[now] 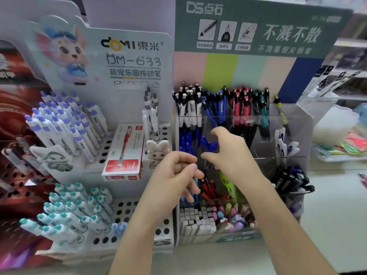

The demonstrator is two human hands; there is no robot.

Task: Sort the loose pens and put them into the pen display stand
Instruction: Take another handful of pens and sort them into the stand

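A clear acrylic pen display stand (294,124) stands in the middle with tiered compartments. Its top row holds black-and-white pens (187,104), blue pens (216,105), pink pens (241,104), teal pens (263,108) and one yellow pen (283,116). Blue-capped pens (187,141) fill the middle tier; red pens (208,187) and green pens (228,183) sit lower. My right hand (230,151) hovers in front of the middle tier, thumb and fingers spread in a curve, with nothing in it. My left hand (174,173) hangs loosely curled beside it, holding nothing.
A white perforated stand (129,207) on the left carries purple-tipped pens (59,120) and teal-tipped pens (69,209). A red-and-white pen box (125,153) leans on it. Erasers (196,221) fill a front tray. Black pens (292,181) stand at the right, on a pale counter (333,215).
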